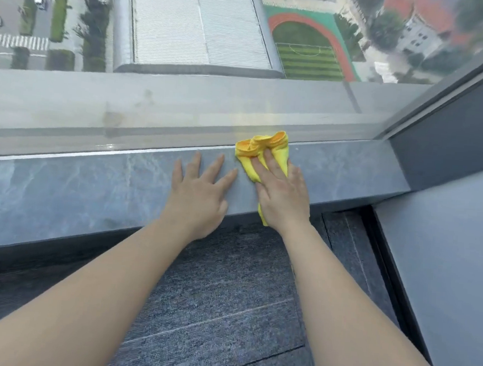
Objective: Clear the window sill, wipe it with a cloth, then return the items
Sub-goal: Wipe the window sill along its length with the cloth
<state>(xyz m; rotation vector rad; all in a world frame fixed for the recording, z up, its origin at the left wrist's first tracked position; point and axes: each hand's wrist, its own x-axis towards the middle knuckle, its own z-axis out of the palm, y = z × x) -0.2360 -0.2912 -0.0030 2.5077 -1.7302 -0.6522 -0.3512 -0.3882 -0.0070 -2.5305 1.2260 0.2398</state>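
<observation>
As the right hand (283, 197) presses it flat-fingered, the cloth (265, 146) seemingly touches the glass (182, 115).

My right hand (282, 197) presses the yellow cloth (261, 148) flat on the grey window sill (62, 187); my left hand (199, 191) rests beside it, fingers spread.

A bright yellow bunched cloth (265, 150) lies at the far edge of a blue-grey marbled stone window sill (77, 188), above dark grey ribbed carpet (221, 290).
</observation>
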